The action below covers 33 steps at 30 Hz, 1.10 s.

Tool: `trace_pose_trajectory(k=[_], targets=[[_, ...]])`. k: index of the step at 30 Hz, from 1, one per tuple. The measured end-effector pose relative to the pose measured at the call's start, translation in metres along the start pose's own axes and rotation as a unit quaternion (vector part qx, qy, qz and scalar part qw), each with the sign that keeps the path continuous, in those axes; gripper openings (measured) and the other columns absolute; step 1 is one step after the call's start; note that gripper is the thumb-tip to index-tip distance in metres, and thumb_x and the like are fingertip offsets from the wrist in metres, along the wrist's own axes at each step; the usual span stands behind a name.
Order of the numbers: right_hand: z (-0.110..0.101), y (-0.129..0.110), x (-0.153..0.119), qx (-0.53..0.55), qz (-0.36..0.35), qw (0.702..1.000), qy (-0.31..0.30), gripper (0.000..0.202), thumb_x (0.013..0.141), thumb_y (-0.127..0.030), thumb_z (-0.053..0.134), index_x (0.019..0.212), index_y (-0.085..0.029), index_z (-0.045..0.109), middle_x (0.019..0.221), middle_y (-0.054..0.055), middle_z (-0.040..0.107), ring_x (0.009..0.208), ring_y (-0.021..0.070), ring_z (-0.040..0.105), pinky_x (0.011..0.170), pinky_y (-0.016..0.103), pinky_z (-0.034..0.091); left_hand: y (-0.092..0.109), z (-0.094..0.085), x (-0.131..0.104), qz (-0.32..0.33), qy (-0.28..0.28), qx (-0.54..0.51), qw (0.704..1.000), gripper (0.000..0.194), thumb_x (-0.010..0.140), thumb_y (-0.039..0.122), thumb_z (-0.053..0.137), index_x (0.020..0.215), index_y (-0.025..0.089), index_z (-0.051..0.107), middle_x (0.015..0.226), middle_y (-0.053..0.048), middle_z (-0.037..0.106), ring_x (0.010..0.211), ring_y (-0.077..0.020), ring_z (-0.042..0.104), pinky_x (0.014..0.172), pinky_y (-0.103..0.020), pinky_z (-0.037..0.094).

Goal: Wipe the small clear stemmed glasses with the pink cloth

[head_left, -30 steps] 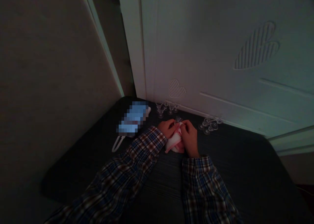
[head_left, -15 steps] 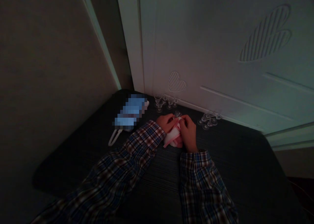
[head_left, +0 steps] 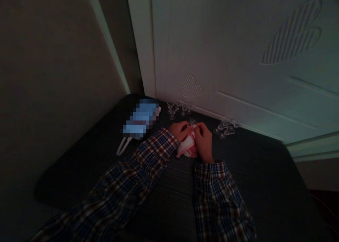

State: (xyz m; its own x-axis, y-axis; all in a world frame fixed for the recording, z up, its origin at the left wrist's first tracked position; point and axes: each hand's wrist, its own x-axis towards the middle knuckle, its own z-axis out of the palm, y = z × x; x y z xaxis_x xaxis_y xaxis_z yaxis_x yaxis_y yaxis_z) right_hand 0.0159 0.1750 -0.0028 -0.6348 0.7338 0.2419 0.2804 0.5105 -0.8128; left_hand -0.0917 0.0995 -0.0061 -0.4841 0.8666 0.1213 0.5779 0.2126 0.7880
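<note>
In the head view, my left hand (head_left: 179,129) and my right hand (head_left: 204,140) are close together over the middle of the dark table. A pink and white cloth (head_left: 186,145) is bunched between them and hangs down toward me. From the top of the cloth pokes a small clear glass (head_left: 192,121), its lower part hidden by cloth and fingers. The left fingers close around the glass and the cloth's edge. My right thumb and fingers pinch the cloth against the glass.
Several small stemmed glasses (head_left: 172,109) stand at the back left, and several more (head_left: 224,128) at the back right. A blurred-out phone (head_left: 141,118) with a white strap (head_left: 123,146) lies left on the dark table (head_left: 169,199). A white panel (head_left: 206,51) with hearts rises behind.
The view has shifted very slightly. Both hands keep their hold on the cloth and glass, with only tiny finger movement.
</note>
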Motion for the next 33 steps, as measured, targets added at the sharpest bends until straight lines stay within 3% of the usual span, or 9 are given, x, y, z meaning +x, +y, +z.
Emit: trace_pose_trajectory(k=[33], targets=[[0.0001,0.0002,-0.0001,0.005,-0.005,1.0,0.001,0.019,0.08,-0.028,0.036,0.076,-0.018,0.053,0.067,-0.003,0.053,0.061,0.0091,0.048,0.056,0.02,0.033,-0.0033,0.0008,0.0005,0.006,-0.005,-0.009,1.0,0.037,0.081,0.046,0.035,0.074,0.016,0.054,0.064,0.001,0.056,0.06,-0.0104,0.05,0.053,-0.02,0.032]])
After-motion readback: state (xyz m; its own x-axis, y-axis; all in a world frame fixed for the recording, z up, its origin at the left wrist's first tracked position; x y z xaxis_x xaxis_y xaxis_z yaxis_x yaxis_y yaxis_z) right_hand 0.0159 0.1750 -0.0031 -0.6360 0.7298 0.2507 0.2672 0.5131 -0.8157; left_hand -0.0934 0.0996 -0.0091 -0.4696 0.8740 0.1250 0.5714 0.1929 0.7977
